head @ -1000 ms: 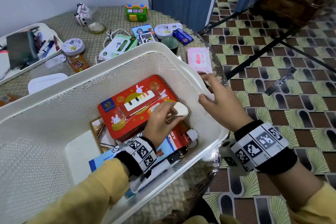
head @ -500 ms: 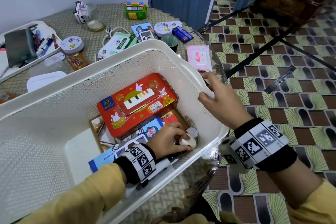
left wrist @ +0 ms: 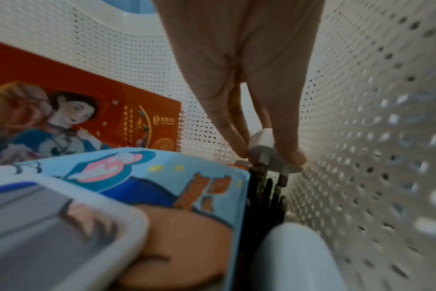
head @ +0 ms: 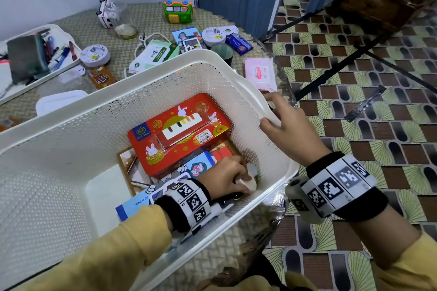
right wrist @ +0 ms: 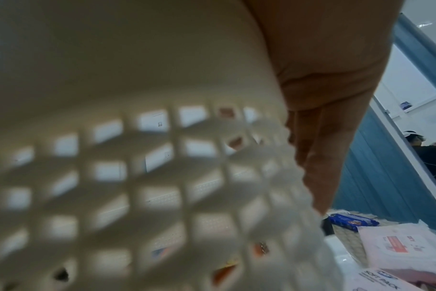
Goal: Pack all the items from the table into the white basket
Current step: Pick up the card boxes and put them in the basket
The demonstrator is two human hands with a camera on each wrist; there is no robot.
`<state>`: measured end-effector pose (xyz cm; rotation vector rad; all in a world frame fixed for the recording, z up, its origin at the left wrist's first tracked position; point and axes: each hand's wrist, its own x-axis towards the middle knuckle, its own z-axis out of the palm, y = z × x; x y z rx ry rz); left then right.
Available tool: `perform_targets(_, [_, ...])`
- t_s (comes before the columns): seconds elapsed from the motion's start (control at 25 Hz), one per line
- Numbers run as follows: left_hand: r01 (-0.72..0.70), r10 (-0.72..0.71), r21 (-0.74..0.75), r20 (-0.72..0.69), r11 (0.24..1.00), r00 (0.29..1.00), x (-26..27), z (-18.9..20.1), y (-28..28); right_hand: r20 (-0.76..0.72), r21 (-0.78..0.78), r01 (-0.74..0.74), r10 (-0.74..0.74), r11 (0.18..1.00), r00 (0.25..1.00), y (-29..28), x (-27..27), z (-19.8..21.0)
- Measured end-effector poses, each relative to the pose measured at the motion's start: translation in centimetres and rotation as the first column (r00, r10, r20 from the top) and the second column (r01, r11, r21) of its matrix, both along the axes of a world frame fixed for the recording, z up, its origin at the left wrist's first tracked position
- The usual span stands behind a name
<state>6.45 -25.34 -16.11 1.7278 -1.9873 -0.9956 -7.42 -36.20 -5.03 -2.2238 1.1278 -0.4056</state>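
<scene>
Head view: my left hand pinches a small white plug, deep in the near right corner of the white basket, beside the red tin. My right hand grasps the basket's right rim, its fingers mostly hidden, I think curled over it.

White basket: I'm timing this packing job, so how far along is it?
Partly done. A red tin and a blue wipes pack already lie in the white basket. The left hand is lowering a white plug into a corner; the right hand holds the rim. Still on the table: a green toy bus, a pink pack and more.
</scene>
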Motion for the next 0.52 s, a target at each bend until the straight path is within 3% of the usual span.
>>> perform_targets(0.24, [0.081,-0.081,0.059,-0.014,0.995,0.997,1.1,0.6,-0.7,0.005,-0.005,0.007,-0.007,1.000,1.000,0.1,0.0,0.1])
perform_targets(0.52, [-0.032,0.032,-0.002,-0.068,0.999,0.997,0.4,-0.2,0.0,-0.013,-0.008,0.004,-0.004,1.000,1.000,0.2,0.0,0.2])
